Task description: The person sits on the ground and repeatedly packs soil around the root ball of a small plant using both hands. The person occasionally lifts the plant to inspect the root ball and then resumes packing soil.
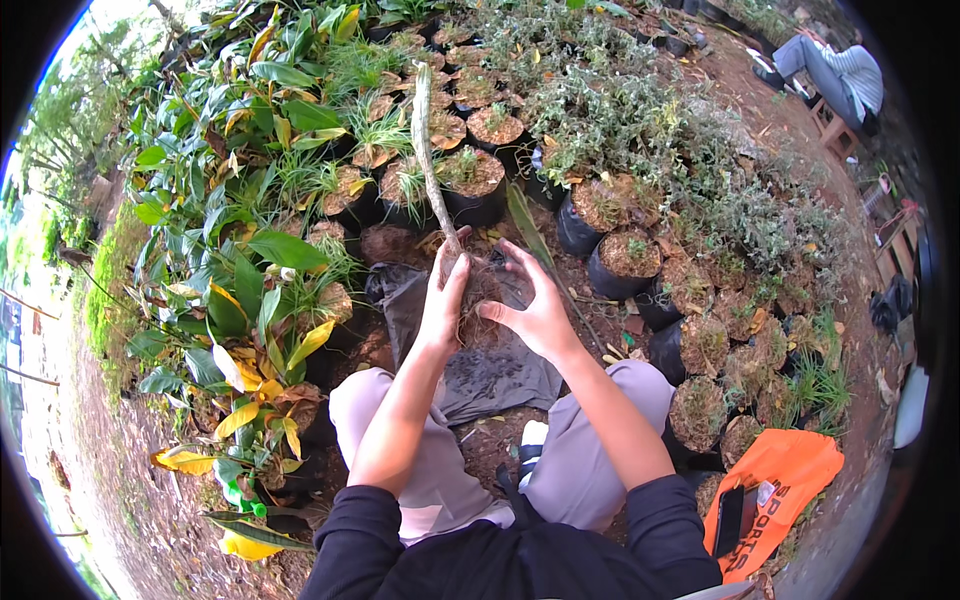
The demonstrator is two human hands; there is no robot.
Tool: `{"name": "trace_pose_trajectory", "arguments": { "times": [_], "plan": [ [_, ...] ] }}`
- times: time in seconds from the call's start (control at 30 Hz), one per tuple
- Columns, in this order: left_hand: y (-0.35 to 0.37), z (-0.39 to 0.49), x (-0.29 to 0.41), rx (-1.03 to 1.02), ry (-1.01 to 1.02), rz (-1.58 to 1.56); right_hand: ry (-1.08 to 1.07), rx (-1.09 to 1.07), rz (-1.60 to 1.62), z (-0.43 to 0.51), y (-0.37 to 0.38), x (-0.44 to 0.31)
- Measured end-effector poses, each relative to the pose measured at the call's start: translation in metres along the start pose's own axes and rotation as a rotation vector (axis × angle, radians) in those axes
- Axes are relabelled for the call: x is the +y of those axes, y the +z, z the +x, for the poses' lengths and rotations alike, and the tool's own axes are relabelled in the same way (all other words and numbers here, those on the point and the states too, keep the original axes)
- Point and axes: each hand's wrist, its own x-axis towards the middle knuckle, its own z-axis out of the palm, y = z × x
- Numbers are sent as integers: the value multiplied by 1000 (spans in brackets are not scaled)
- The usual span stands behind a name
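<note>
A plant with one long, pale green stalk or rolled leaf [424, 142] stands tilted away from me. Its brown, fibrous root ball [478, 306] hangs between my hands. My left hand [444, 296] is closed around the base of the stalk and the left side of the roots. To the right, my right hand [536, 304] has its fingers spread and curved. Its thumb overlaps the edge of the roots; how firmly it touches is hard to tell. Under both hands a dark plastic sheet [506, 367] lies on the soil, with loose dark crumbs on it.
Potted grassy plants in black bags [476, 184] stand ahead. Broad-leaved plants [247, 300] crowd the left, more bagged pots [630, 262] the right. A long striped leaf [529, 225] lies beyond my right hand. A phone [728, 521] rests on an orange bag [787, 480]. A person [840, 79] sits far right.
</note>
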Motion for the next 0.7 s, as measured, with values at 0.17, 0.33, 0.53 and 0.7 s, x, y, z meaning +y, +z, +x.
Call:
{"name": "trace_pose_trajectory", "arguments": {
  "times": [0.17, 0.33, 0.53, 0.7],
  "plan": [
    [10, -8, 13, 6, -156, -223, -254, -5, -203, -4, 0, -20],
    [13, -11, 14, -3, -146, -197, -389, -62, -531, -10, 0, -25],
    [14, -13, 17, -5, -110, -72, -374, -106, -595, -12, -3, -29],
    [2, -5, 7, 124, -39, 31, -290, -108, -169, -13, -2, -27]
  ]
}}
